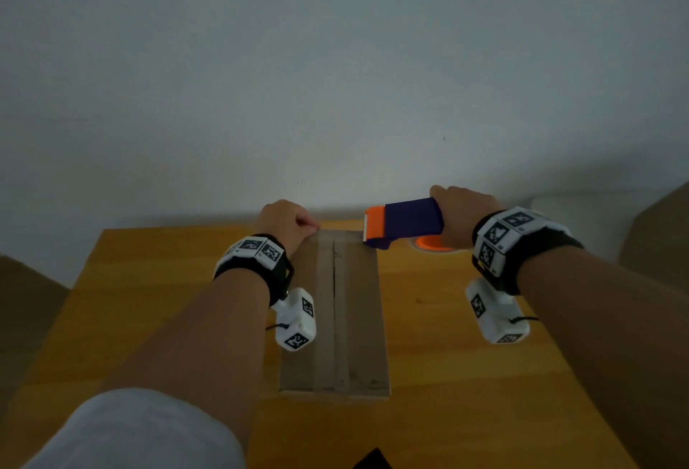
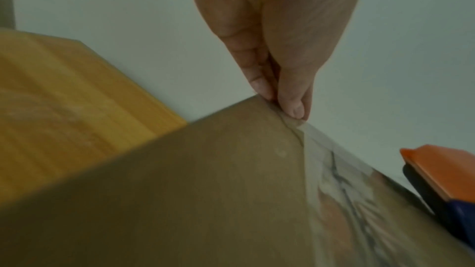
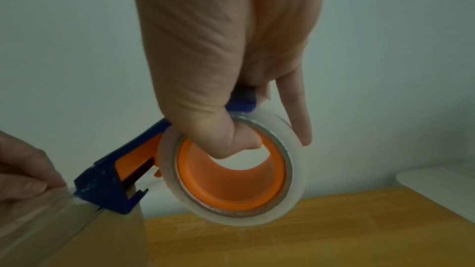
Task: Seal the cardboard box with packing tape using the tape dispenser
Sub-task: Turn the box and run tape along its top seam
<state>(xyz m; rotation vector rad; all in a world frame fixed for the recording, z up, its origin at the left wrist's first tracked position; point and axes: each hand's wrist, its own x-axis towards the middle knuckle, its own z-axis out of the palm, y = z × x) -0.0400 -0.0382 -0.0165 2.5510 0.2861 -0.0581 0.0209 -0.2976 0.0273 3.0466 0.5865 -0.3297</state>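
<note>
Left hand: my left hand (image 1: 285, 222) is sitting at the far left corner of the cardboard box (image 1: 335, 315), fingers curled, thumb and fingertip (image 2: 295, 109) pinching the loose clear tape end (image 2: 312, 131) down at the box's far edge.
Box: it is lying in the middle of the wooden table (image 1: 466, 375), straight ahead of me and between my forearms; its long axis is running away from me toward the wall.
Box look: plain brown card, flaps down, centre seam (image 1: 334, 319) showing dark along the long axis; a paler glossy band is lying along that seam, which I am reading as tape.
Tape line: a short clear stretch is spanning the far edge from my pinch across to the dispenser's mouth.
Right hand: my right hand (image 1: 460, 217) is gripping the tape dispenser (image 1: 404, 224), thumb hooked into the orange core of the tape roll (image 3: 231, 170), one finger pointing straight down behind it.
Dispenser: blue body, orange blade guard, nose touching the far right corner of the box.
Nearer hand: both are at the far end; the left is on the tape, the right just beside it.
Next, my judgement: cutting or pulling crosswise here.
</note>
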